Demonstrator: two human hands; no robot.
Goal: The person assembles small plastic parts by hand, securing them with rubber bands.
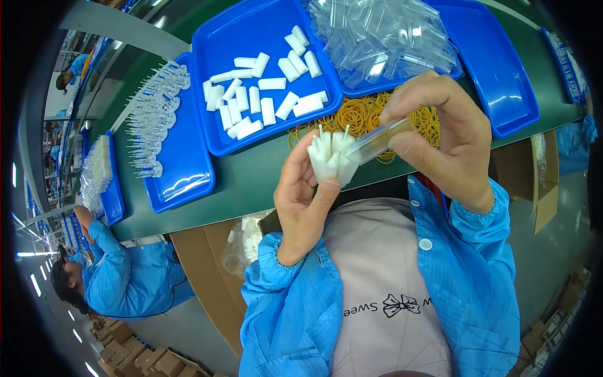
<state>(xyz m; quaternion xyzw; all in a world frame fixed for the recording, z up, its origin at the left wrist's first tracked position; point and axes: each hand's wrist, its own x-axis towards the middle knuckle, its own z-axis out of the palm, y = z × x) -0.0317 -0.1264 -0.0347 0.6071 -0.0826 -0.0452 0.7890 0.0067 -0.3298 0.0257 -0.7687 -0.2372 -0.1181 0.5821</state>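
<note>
My left hand (pixel 304 200) is closed around a cluster of white, foam-like pieces (pixel 326 164), with thin white stems sticking up from its top. Between the thumb and fingers of my right hand (pixel 449 138) is a clear flat plastic sleeve (pixel 377 143). The sleeve's left end meets the right side of the white cluster; whether a piece sits inside it I cannot tell. Just beyond both hands lies a heap of yellow rubber bands (pixel 424 122) on the green table.
A blue tray (pixel 217 135) holds several loose white blocks (pixel 268 110). Beside it, clear sleeves are piled high (pixel 383 41). Clear stemmed parts (pixel 154 119) fill another tray at left. A blue tray (pixel 496 81) stands at right. A co-worker in blue (pixel 129 273) works at far left, near an open cardboard box (pixel 201 276).
</note>
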